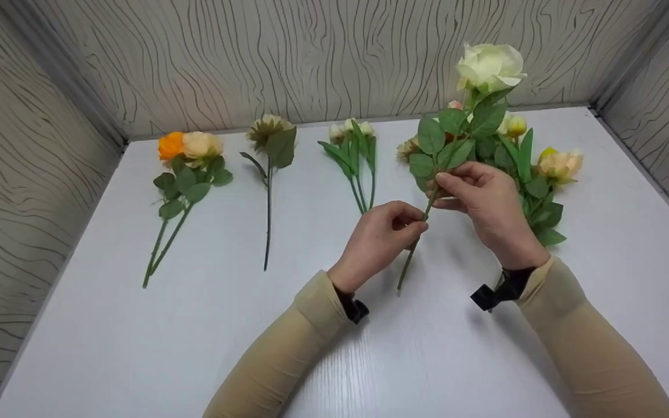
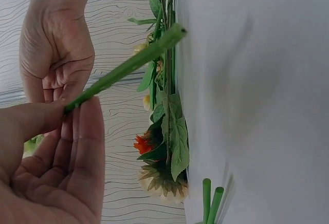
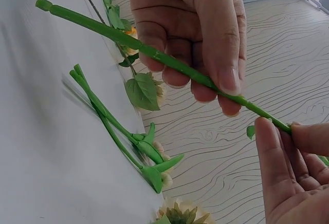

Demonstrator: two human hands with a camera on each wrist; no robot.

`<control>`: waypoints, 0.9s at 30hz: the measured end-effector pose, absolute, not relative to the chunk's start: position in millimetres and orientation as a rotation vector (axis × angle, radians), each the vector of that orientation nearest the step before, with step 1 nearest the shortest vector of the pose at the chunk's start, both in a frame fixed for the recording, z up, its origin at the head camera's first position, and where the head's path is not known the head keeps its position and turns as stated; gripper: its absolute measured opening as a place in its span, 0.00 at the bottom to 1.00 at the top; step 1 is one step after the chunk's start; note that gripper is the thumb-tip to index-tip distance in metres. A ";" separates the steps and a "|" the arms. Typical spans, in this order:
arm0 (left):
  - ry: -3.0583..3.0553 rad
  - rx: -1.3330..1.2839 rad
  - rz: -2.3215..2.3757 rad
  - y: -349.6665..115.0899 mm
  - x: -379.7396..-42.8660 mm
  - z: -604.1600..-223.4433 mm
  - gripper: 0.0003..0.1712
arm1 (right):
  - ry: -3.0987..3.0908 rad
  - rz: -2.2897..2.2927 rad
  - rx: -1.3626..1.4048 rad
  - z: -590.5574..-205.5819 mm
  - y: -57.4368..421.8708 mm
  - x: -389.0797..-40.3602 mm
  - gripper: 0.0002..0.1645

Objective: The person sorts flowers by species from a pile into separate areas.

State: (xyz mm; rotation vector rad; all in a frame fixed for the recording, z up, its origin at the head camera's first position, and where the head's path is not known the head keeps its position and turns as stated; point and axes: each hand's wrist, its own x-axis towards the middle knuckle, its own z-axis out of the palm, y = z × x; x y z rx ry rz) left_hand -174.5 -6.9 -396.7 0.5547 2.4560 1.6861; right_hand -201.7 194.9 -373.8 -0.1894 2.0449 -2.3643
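A cream-white artificial rose (image 1: 490, 67) with green leaves is held up at a slant above the table, its bloom at the upper right. My left hand (image 1: 378, 241) pinches the lower stem between thumb and fingers. Higher up, just below the leaves, my right hand (image 1: 488, 206) pinches the same stem. In the left wrist view the stem's cut end (image 2: 172, 34) juts out past the left hand (image 2: 56, 162). Both hands also grip the stem (image 3: 92, 24) in the right wrist view, the right hand (image 3: 298, 172) at lower right.
On the white table (image 1: 183, 348) lie an orange and peach pair of flowers (image 1: 186, 183), a single brown-backed flower (image 1: 269, 191) and white tulips (image 1: 358, 157). A mixed pile of flowers (image 1: 546, 191) lies behind the right hand. Patterned panels (image 1: 288, 58) border the table.
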 end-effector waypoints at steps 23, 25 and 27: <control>2.924 -0.173 1.215 -282.0 -181.8 -380.6 0.17 | 1.979 -2.324 -0.298 -375.6 202.0 -203.0 0.23; 2.970 -0.245 1.155 -311.4 -176.9 -385.2 0.19 | 1.981 -2.312 -0.308 -375.8 200.6 -204.4 0.23; 2.997 -0.311 1.102 -332.7 -173.0 -389.8 0.20 | 1.984 -2.299 -0.313 -376.4 199.3 -205.3 0.23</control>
